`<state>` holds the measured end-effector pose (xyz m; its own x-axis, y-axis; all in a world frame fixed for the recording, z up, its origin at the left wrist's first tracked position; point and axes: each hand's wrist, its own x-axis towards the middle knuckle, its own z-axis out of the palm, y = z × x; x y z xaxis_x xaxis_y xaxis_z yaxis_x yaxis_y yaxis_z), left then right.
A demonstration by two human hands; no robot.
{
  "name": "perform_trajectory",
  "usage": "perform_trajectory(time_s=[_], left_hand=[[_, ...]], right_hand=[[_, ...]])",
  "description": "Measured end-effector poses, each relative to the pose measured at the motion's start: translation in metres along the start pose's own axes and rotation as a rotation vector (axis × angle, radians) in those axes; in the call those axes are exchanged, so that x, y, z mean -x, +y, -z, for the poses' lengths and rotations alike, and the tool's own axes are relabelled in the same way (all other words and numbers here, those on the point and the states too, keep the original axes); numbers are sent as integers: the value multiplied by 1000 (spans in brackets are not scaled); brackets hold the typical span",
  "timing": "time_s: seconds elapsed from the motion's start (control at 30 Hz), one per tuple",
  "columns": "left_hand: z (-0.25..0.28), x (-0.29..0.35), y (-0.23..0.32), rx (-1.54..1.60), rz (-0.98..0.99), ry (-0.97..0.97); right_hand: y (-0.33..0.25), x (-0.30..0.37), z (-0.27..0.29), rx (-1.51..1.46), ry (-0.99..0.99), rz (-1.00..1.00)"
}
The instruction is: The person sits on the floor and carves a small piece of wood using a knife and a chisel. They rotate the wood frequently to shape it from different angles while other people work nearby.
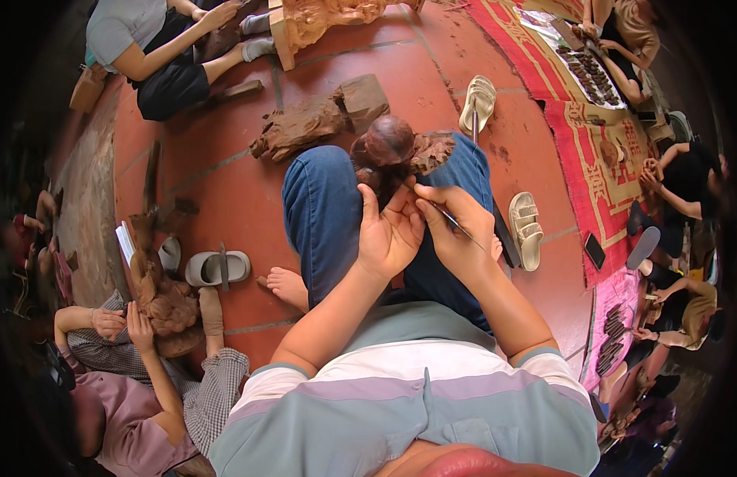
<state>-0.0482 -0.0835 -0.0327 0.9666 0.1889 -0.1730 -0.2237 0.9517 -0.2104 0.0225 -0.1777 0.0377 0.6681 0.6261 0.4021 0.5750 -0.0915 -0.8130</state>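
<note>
A dark reddish-brown wooden carving (390, 141) with a smooth rounded top rests between my knees, its lower part hidden by my hands. My left hand (391, 232) is palm up against the near side of the carving, thumb apart from the fingers, its fingertips close to the right hand's. Pinched like a pencil in my right hand (461, 230) is a thin metal carving tool (457, 223), its back end pointing down to the right. The working tip meets the carving near my left fingertips; the exact contact is too small to see.
Beyond my knees lies a rough carved wood block (305, 123). Sandals (526, 230) sit at right, a grey slipper (217, 269) at left. Another person (138, 397) works on a carving (168, 306) close at left. A phone (594, 250) lies on the red mat (571, 159).
</note>
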Motion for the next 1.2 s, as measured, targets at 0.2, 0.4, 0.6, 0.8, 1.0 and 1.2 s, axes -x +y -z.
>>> perform_trajectory(time_s=[0.2, 0.4, 0.6, 0.8, 1.0, 1.2], left_hand=[[16, -6, 6, 23, -18, -70], [15, -7, 7, 46, -30, -54], [20, -12, 12, 108, 145, -307], [9, 1, 3, 19, 100, -37], [9, -5, 7, 41, 42, -18], [25, -6, 7, -29, 135, -165]], right_hand=[[7, 4, -3, -8, -35, 56], [12, 1, -9, 15, -12, 89], [12, 6, -4, -175, -22, -61], [9, 11, 2, -181, -9, -107], [22, 2, -10, -39, 54, 93], [10, 10, 6, -141, -100, -72]])
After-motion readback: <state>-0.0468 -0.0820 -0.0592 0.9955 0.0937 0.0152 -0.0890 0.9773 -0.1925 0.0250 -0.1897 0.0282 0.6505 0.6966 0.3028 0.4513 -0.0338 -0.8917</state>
